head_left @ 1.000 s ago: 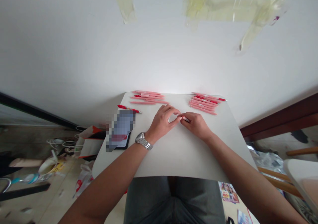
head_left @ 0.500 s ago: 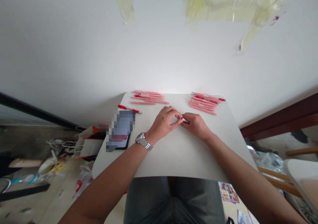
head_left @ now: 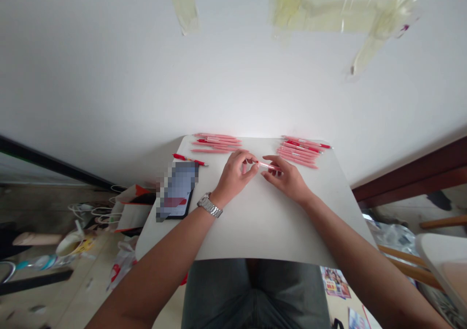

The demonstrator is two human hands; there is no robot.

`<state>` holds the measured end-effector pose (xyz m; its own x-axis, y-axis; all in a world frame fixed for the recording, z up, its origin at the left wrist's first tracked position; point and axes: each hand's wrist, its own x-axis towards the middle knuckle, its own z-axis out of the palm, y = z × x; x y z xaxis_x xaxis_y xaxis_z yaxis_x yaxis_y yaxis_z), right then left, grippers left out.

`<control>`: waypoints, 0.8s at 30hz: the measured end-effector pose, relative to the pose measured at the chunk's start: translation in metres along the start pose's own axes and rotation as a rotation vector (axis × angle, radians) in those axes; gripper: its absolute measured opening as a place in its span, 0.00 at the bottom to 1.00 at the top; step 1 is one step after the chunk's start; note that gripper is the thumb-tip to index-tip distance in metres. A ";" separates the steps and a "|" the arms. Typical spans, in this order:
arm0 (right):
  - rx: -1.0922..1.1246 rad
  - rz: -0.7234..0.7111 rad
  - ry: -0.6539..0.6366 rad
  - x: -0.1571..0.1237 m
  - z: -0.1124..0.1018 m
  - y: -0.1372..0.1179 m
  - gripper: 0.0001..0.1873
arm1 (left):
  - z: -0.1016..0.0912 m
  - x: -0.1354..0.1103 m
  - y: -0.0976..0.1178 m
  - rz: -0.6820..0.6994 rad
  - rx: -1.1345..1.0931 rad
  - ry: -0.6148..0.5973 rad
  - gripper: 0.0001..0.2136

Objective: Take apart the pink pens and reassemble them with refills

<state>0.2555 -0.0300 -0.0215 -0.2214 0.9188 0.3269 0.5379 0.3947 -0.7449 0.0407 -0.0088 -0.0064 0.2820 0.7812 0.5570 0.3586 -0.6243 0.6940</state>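
Observation:
A pink pen (head_left: 267, 165) lies crosswise between my two hands above the white table (head_left: 262, 222). My left hand (head_left: 235, 175), with a metal watch on its wrist, pinches the pen's left end. My right hand (head_left: 286, 178) grips its right part with thumb and fingers. A pile of pink pens (head_left: 218, 143) lies at the table's far left and another pile (head_left: 301, 151) at the far right. One red pen (head_left: 189, 159) lies alone near the left edge.
A phone (head_left: 177, 190) rests at the table's left edge. Bags, cables and clutter cover the floor at the left (head_left: 120, 212). A wooden chair (head_left: 438, 256) stands at the right. The white wall carries tape strips (head_left: 328, 12).
Both hands have moved a little away from me towards the far side of the table, and more of the pen now shows between them.

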 end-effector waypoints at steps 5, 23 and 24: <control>0.021 0.031 0.081 0.001 -0.001 -0.002 0.20 | 0.000 0.001 -0.005 -0.037 -0.027 0.047 0.05; 0.088 0.001 0.151 0.003 0.001 0.001 0.15 | 0.004 -0.001 -0.006 -0.047 -0.054 0.036 0.06; 0.086 0.004 0.150 0.003 0.001 0.001 0.15 | 0.004 -0.001 -0.006 -0.045 -0.049 0.034 0.06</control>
<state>0.2543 -0.0269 -0.0220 -0.0921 0.9108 0.4024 0.4651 0.3967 -0.7914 0.0416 -0.0059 -0.0128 0.2356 0.8081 0.5398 0.3262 -0.5890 0.7394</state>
